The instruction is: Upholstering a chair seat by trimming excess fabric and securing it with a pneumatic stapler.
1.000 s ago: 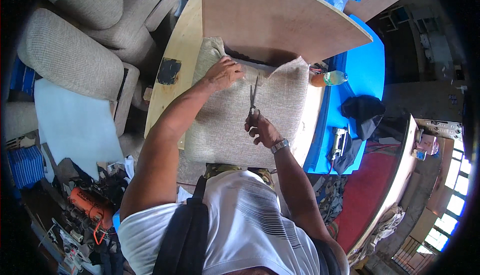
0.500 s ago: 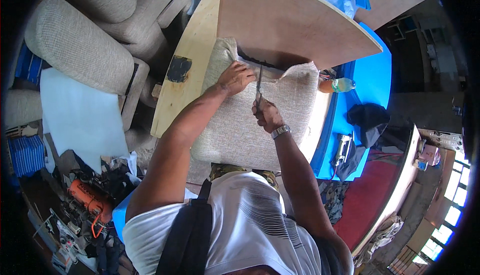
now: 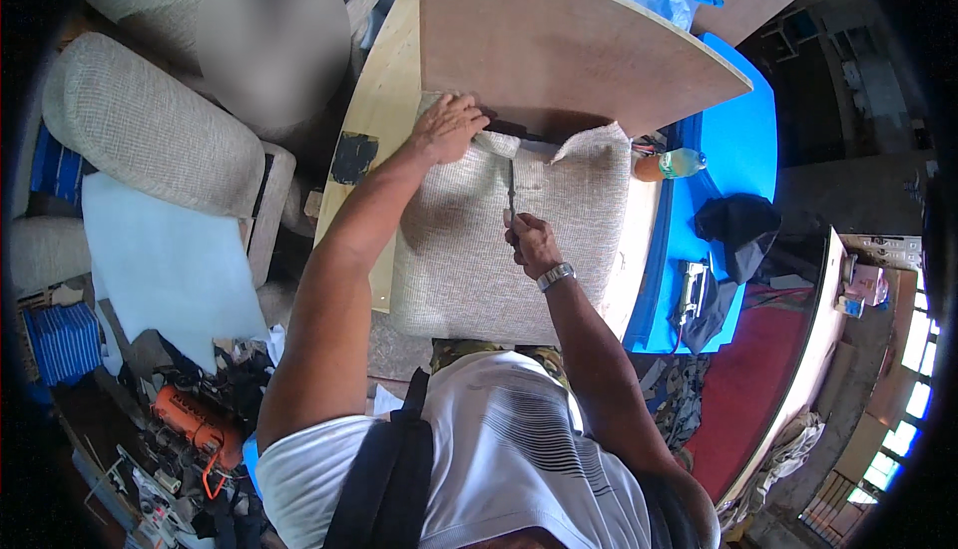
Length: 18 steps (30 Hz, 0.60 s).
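Observation:
A beige woven-fabric cushion (image 3: 469, 279) lies in front of me, its far edge against an upright brown board. My left hand (image 3: 449, 132) rests on the fabric at its far left corner, fingers extended and laid over the cloth. Beside that hand, a fabric flap (image 3: 497, 144) is folded back. Another raised flap (image 3: 591, 140) stands at the far right. My right hand (image 3: 535, 246) is closed around the handles of a pair of scissors (image 3: 512, 188), which point away from me over the cushion. The blade tips meet the flap's edge; their exact opening is unclear.
The curved brown board (image 3: 569, 45) rises behind the cushion. To the right, a bottle (image 3: 671, 165), black cloth (image 3: 738, 235) and metal tool (image 3: 691, 289) are on or beside a blue surface (image 3: 743, 130). Upholstered seats (image 3: 150, 130) and an orange tank (image 3: 198, 421) are at left.
My left hand has moved left and away, from beside the scissors to the cushion's corner. The scissors have drawn slightly toward me. The fabric near the left hand is now folded back.

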Each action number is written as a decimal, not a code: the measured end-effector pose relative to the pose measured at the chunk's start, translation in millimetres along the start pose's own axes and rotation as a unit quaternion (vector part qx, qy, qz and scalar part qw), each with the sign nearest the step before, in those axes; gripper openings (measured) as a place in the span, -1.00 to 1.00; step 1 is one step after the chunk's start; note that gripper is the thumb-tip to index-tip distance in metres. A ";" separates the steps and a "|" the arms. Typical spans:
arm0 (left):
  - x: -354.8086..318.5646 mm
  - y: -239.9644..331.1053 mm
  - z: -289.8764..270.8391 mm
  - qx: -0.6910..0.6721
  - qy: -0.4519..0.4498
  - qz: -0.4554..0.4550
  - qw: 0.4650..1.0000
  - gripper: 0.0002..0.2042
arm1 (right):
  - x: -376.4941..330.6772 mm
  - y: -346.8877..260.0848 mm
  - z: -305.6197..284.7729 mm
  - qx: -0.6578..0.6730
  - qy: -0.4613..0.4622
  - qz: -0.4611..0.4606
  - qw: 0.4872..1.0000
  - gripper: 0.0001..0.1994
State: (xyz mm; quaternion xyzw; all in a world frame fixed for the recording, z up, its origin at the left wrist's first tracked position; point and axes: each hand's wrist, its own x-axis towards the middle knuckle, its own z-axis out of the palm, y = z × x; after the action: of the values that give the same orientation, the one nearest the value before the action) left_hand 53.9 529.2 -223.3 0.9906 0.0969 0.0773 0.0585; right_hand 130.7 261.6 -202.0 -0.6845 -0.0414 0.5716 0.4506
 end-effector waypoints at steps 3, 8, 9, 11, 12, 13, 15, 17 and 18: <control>13.8 -16.9 -18.9 -0.002 -0.069 0.017 0.997 -0.83 | 3.3 0.2 -5.8 0.017 -0.002 0.003 1.000 -0.67; -1.8 -20.7 1.5 -0.052 0.009 0.018 0.998 -0.84 | -5.7 -16.2 -3.0 0.087 -0.070 0.026 0.993 -0.60; -1.8 -18.4 4.7 -0.084 0.039 -0.007 0.996 -0.84 | -9.9 -19.2 0.0 0.099 -0.093 0.054 0.989 -0.54; -2.3 -18.0 13.1 -0.108 0.076 -0.008 0.991 -0.86 | -23.4 -22.7 15.1 0.051 -0.141 0.058 0.987 -0.37; -2.7 -15.9 15.2 -0.095 0.072 -0.036 0.992 -0.86 | -32.1 -26.4 23.0 0.032 -0.170 0.048 0.984 -0.33; -0.3 -12.3 14.3 -0.084 0.069 -0.061 0.992 -0.86 | -36.4 -25.8 26.2 0.053 -0.209 0.041 0.976 -0.31; 0.1 -8.1 12.1 -0.090 0.068 -0.080 0.990 -0.87 | -37.5 -32.3 35.1 0.037 -0.215 0.042 0.975 -0.28; -1.2 -5.5 10.0 -0.097 0.065 -0.097 0.988 -0.87 | -23.8 -34.0 35.6 0.066 -0.249 0.059 0.965 -0.21; -2.9 -5.7 10.3 -0.100 0.070 -0.086 0.989 -0.86 | -16.6 -36.2 35.1 0.072 -0.262 0.063 0.960 -0.19</control>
State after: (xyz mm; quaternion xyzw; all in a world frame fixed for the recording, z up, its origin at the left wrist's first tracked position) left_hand 51.8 533.2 -234.5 0.9598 0.1776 0.1508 0.1566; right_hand 112.9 293.5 -163.5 -0.4775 -0.0732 0.7598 0.4352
